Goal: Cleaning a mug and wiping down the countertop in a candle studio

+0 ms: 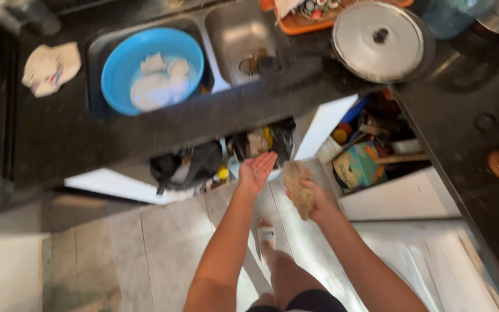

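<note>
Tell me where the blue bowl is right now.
The blue bowl sits in the left basin of the sink, upper left of the head view, with white pieces inside it and a crumpled cloth on the dark counter to its left.

Open air over the tiled floor (163, 242) surrounds the left hand (256, 170), held palm up with fingers spread, and the right hand (313, 199), closed on a tan rag (298, 186); the two are near each other but apart. Directly ahead, the dark countertop (203, 124) edge bars forward passage, and the cupboard space below is crowded with black bags (186, 164) and boxes (356, 164), with white cabinet doors (326, 124) standing open. In the sink (96, 58), a blue basin (119, 69) fills the left bowl, the right bowl (235, 32) is mostly free, and a pot lid (378, 40) occupies the counter to the right.
</note>
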